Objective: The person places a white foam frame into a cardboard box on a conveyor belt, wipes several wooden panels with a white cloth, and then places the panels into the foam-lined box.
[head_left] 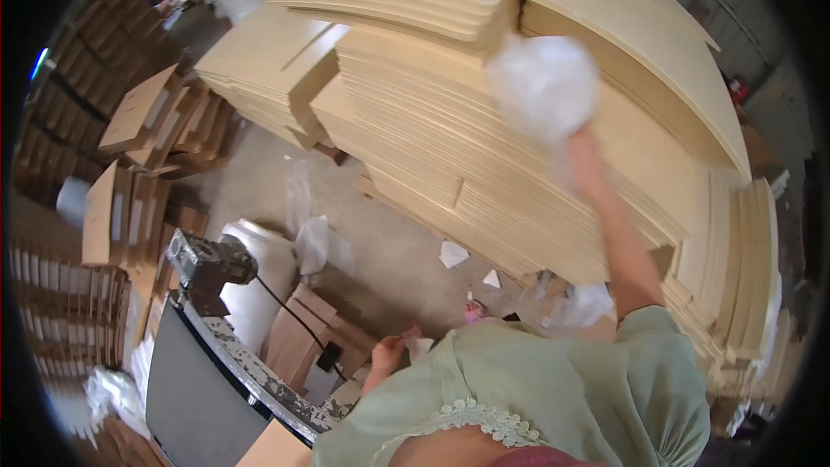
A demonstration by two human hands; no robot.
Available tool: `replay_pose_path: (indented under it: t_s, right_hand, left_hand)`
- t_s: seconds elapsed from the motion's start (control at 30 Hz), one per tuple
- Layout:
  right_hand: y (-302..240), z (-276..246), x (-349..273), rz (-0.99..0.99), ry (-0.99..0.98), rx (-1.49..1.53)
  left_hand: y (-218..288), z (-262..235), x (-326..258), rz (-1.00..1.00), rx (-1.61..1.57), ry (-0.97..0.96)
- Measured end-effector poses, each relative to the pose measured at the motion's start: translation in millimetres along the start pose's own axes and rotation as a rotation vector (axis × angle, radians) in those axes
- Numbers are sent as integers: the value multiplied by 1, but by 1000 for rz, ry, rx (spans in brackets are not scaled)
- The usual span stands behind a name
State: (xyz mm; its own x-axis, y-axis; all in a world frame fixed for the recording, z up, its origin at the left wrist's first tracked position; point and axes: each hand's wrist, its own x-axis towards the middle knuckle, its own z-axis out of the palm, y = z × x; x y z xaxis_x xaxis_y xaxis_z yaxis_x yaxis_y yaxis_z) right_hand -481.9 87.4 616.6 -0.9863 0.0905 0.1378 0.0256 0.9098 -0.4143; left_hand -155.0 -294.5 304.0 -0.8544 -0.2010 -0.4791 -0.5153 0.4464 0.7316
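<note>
Right hand (581, 149) raised, clenched on blurred white plastic wad (543, 86) before stacked boards (415, 121). Left hand (387, 353) low near white scrap (421, 347); grip impossible to tell.

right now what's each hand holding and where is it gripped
The right hand is raised with a blurred white crumpled plastic wad, gripped at its lower end. The left hand, down low, touches a small white scrap; grip unclear.

Pale board stacks (553, 104) tower before me over a grey concrete floor (259, 173); cardboard boxes (130, 147) pile at my left, daylight washing it all
</note>
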Motion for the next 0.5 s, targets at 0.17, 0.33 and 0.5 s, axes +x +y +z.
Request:
replay_pose_path:
  t_s: [0.17,0.33,0.5]
  right_hand:
    - [-81,13,-75,-692,4,385]
    - [134,-109,-56,-41,604,-426]
    - [121,-37,-34,159,456,-346]
  left_hand:
    - [-58,-33,27,28,64,30]
    - [-72,-59,8,-42,112,44]
    - [-103,-60,-18,-187,86,47]
